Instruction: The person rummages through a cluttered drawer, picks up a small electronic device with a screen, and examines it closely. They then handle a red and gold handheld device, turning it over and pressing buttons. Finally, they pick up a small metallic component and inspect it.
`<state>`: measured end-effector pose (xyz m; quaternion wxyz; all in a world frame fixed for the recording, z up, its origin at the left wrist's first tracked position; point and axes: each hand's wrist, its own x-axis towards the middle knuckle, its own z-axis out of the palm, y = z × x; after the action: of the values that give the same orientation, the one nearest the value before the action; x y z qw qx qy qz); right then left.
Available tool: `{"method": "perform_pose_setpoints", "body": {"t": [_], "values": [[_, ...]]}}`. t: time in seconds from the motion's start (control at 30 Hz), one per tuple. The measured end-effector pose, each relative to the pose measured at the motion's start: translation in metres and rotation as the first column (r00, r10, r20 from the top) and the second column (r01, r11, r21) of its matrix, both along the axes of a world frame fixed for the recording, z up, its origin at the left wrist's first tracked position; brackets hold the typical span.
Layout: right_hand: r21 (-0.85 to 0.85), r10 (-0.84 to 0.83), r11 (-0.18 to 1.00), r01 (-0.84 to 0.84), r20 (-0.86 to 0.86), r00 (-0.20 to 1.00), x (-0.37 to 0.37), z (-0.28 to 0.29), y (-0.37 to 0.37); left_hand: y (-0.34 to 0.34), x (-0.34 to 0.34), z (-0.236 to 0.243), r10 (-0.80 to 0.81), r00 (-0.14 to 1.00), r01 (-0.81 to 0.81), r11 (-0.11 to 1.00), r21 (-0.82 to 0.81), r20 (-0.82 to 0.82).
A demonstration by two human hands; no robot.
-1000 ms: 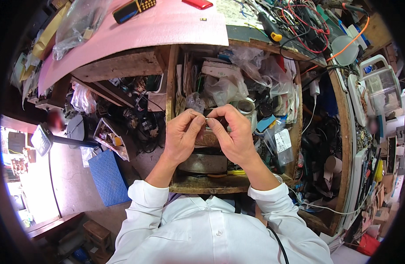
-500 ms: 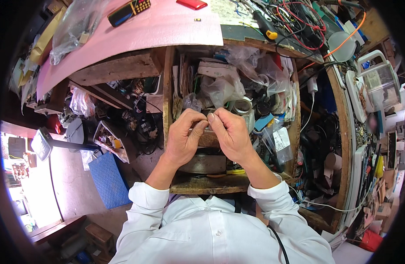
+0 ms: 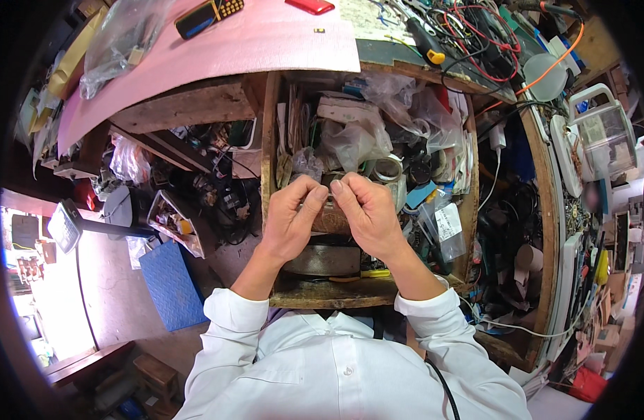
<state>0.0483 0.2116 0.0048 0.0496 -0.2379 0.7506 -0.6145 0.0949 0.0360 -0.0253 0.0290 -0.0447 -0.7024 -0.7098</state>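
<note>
My left hand point(image 3: 291, 213) and my right hand point(image 3: 369, 214) are held together above an open wooden drawer point(image 3: 322, 297). The fingers of both are curled, with the two thumb tips almost meeting. Whatever they pinch is too small or too hidden to make out. Below the hands lies a brown, worn block-like thing point(image 3: 332, 220). Clear plastic bags point(image 3: 348, 143), a white box point(image 3: 350, 112), a ring-shaped roll point(image 3: 387, 169) and a bagged item with a white label point(image 3: 447, 222) fill the drawer. A yellow-handled tool point(image 3: 374, 274) lies near its front edge.
A pink-covered bench top point(image 3: 266, 52) runs beyond the drawer, bearing a black and gold keypad phone point(image 3: 208, 17) and a red flat case point(image 3: 311, 6). Tangled cables and a black-yellow tool point(image 3: 425, 43) lie far right. A blue board point(image 3: 172, 285) rests on the floor at left.
My left thumb has shifted and now lies straighter, its tip raised beside the right thumb. The view has moved slightly; both hands stay in nearly the same place over the drawer.
</note>
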Motion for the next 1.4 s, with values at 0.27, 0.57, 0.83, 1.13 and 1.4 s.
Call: {"method": "perform_pose_setpoints", "body": {"t": [0.27,0.57,0.83,1.13,1.4], "values": [[-0.017,0.006,1.000,-0.004,0.113,0.994,-0.001,0.002,0.002,0.011,-0.005,0.003,0.039,0.988,-0.033,0.998,0.047,-0.149],[-0.018,0.009,1.000,-0.007,0.125,0.992,0.000,0.003,0.001,-0.002,-0.004,-0.006,-0.020,1.000,0.020,0.996,-0.089,-0.007],[-0.018,0.012,1.000,-0.010,0.131,0.991,0.001,0.005,0.000,0.002,-0.004,-0.003,-0.004,1.000,0.004,0.999,-0.051,0.001],[0.003,0.012,1.000,-0.013,0.126,0.992,0.000,0.003,0.000,0.005,-0.003,0.002,0.010,1.000,-0.009,0.994,0.109,-0.012],[-0.148,0.146,0.985,-0.090,0.431,0.890,-0.006,0.000,0.006,0.008,-0.005,0.003,0.018,0.996,0.000,0.980,0.200,-0.086]]}}
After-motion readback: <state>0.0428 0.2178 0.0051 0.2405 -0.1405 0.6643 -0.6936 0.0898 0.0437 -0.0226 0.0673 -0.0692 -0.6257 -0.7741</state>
